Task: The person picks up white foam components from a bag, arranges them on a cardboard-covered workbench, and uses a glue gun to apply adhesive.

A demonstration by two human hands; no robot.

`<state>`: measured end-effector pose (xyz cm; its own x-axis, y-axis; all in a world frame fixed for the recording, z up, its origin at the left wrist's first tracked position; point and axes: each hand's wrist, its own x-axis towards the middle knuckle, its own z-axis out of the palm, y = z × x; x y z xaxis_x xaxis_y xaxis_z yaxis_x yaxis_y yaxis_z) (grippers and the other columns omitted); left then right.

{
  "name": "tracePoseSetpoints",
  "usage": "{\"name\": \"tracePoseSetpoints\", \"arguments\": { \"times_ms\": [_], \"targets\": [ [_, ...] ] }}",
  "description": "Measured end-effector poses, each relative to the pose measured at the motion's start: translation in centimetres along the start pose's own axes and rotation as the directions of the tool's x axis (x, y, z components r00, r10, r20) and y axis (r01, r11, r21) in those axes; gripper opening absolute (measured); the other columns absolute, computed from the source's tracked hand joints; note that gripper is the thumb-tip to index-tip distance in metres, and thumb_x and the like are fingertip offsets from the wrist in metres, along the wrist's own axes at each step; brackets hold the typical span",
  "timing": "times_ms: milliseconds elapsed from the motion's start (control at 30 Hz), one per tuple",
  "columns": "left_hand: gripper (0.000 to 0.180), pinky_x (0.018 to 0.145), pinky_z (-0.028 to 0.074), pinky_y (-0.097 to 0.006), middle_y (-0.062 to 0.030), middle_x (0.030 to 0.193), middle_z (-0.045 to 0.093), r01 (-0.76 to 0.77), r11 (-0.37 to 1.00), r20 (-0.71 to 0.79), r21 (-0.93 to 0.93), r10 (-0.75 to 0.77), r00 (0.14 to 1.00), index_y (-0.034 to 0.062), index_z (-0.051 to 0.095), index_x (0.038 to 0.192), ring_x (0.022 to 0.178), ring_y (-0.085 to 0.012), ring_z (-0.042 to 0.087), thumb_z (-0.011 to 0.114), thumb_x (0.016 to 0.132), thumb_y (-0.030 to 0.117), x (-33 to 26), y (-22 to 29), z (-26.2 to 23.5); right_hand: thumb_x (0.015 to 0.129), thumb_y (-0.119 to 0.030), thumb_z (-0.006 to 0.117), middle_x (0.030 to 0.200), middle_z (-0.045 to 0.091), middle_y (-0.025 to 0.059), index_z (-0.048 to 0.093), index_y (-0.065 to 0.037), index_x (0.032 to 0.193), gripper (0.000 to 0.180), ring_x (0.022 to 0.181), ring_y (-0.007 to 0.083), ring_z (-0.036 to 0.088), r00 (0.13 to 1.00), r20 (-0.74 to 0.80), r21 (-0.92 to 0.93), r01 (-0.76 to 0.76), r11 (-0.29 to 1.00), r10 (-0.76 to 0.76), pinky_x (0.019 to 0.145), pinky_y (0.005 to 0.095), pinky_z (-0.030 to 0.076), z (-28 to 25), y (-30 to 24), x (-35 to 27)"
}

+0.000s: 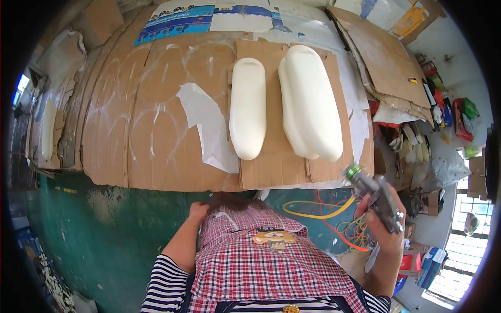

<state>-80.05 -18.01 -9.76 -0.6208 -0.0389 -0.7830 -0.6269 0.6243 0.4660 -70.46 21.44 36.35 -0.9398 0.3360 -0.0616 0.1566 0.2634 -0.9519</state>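
Observation:
My right hand (377,223) is wrapped round a grey metal spray gun (377,195) with a green ring at its front. A yellow hose (308,216) runs from near the gun. Closed beside the edge of my checked apron (245,261) is my left hand (198,209); whatever its fingers hold, if anything, is hidden. On the cardboard-covered table (167,172) lies a long, rounded white foam-like piece (248,109). Right of it, a larger white piece (313,104) appears to overlap another of similar shape. The spray gun is just off the table's near right corner, apart from the pieces.
Torn white paper (209,130) lies left of the pieces. Cardboard sheets (386,57) are stacked at the far right. Orange and yellow hoses (352,235) coil low on the right. Another white piece (49,130) rests at the far left. The floor (104,245) is green.

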Motion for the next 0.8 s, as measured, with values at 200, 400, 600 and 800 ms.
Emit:
{"name": "tracePoseSetpoints", "arguments": {
  "times_ms": [200, 400, 600, 800],
  "targets": [
    [0.033, 0.057, 0.051, -0.034, -0.0182, 0.082, 0.066, 0.036, 0.998, 0.030, -0.052, -0.035, 0.999, -0.0059, 0.065, 0.096, 0.062, -0.0247, 0.064, 0.062, 0.070, 0.013, -2.1, 2.4, -0.1, 0.077, -0.012, 0.069, 0.088, 0.061, 0.0072, 0.045, 0.004, 0.127, 0.058, 0.075, 0.0129, 0.059, 0.998, -0.019, -0.040, -0.056, 0.998, 0.055, 0.066, 0.0234, 0.048, -1.1, 0.0, -0.9],
    [0.032, 0.051, 0.050, -0.034, -0.0165, 0.078, 0.065, 0.042, 0.995, 0.031, -0.095, -0.039, 0.999, -0.0064, 0.064, 0.097, 0.057, -0.0236, 0.062, 0.063, 0.070, 0.012, -2.2, 1.1, -0.5, 0.073, -0.019, 0.072, 0.086, 0.061, 0.0105, 0.042, 0.005, 0.128, 0.066, 0.074, 0.0159, 0.059, 0.981, 0.088, -0.057, -0.169, 0.984, 0.173, 0.068, 0.0292, 0.048, -1.0, -0.5, -2.3],
    [0.030, 0.051, 0.050, -0.034, -0.0158, 0.076, 0.065, 0.008, 0.998, 0.032, -0.063, -0.006, 0.999, -0.0056, 0.065, 0.094, 0.055, -0.0234, 0.062, 0.064, 0.070, 0.013, -1.8, 0.8, -0.1, 0.074, -0.005, 0.068, 0.087, 0.062, 0.0091, 0.047, 0.005, 0.124, 0.056, 0.076, 0.0131, 0.058, 0.978, 0.171, -0.050, -0.112, 0.992, 0.119, 0.067, 0.0250, 0.047, -2.6, -0.1, -2.8],
    [0.029, 0.050, 0.049, -0.034, -0.0155, 0.074, 0.065, 0.015, 0.999, 0.020, -0.041, -0.014, 1.000, -0.0042, 0.066, 0.094, 0.054, -0.0222, 0.062, 0.064, 0.071, 0.014, -2.2, 1.5, 0.0, 0.072, -0.005, 0.070, 0.089, 0.063, 0.0088, 0.048, 0.005, 0.123, 0.056, 0.076, 0.0126, 0.059, 0.979, 0.157, -0.039, -0.126, 0.991, 0.130, 0.070, 0.0262, 0.048, -2.4, -0.5, -2.5]
  ]
}}
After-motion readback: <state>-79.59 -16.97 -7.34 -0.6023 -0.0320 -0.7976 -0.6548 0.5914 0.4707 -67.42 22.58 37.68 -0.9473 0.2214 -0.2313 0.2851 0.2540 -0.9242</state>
